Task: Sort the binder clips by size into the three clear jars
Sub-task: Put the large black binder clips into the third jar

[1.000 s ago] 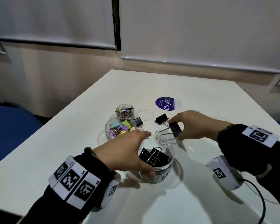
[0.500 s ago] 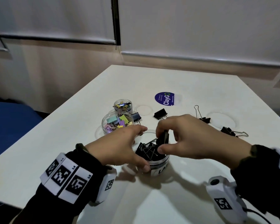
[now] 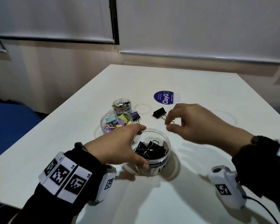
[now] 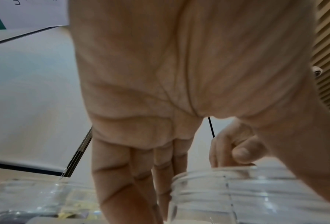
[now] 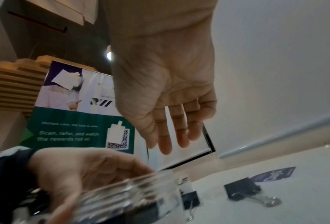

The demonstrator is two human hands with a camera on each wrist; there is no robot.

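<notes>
The large clear jar [image 3: 164, 160] stands near me with several big black binder clips [image 3: 149, 150] inside. My left hand [image 3: 141, 147] grips it, fingers round the far rim and thumb on the near wall. Above the table just behind the jar hovers my right hand [image 3: 168, 125], fingers relaxed and holding nothing; the right wrist view shows its fingers [image 5: 166, 136] spread. One black clip [image 3: 159, 112] lies just beyond it. A dark clip [image 3: 135, 116] rests against the medium jar [image 3: 103, 125] of pastel clips. Farther back is the small jar [image 3: 127, 107], holding tiny clips.
A clear lid [image 3: 143, 108] lies flat behind the dark clip, another clear lid [image 3: 225, 118] at the right. A round blue ClayGo sticker [image 3: 164, 97] marks the white table [image 3: 71, 143]. The table's left edge runs close to the jars.
My right hand carried a black clip from the table to the large jar, let it go inside, and has drawn back up and to the right, empty. The left hand kept its hold.
</notes>
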